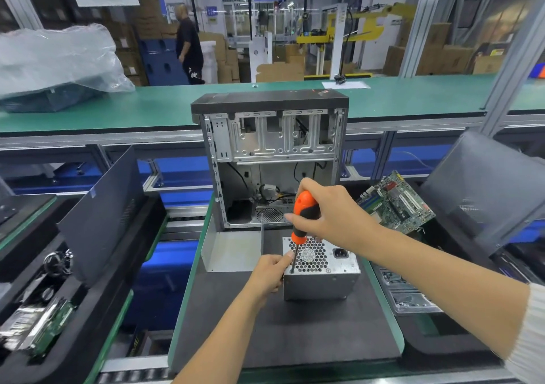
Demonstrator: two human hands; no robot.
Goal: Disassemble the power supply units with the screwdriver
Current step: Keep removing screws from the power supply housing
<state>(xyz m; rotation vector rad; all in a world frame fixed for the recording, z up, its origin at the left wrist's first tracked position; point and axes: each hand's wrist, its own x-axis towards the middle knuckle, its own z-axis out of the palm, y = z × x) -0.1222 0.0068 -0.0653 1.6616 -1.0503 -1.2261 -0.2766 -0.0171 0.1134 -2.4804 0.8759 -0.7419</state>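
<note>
A silver power supply unit (321, 282) stands on the dark mat, its honeycomb fan grille and black power socket facing up. My right hand (330, 211) grips the orange-and-black screwdriver (303, 215) upright, with the shaft tip set at the unit's top left corner. My left hand (269, 271) holds the unit's left edge, thumb pressed beside the shaft. Behind the unit stands an open grey computer case (271, 159) with its side panel off.
A bent metal plate (233, 249) lies left of the unit. A green motherboard (396, 202) leans in the bin at right, grey panels (483, 183) beside it. Black bins with parts (44, 318) sit at left. A green conveyor (165, 109) runs behind; a person stands far back.
</note>
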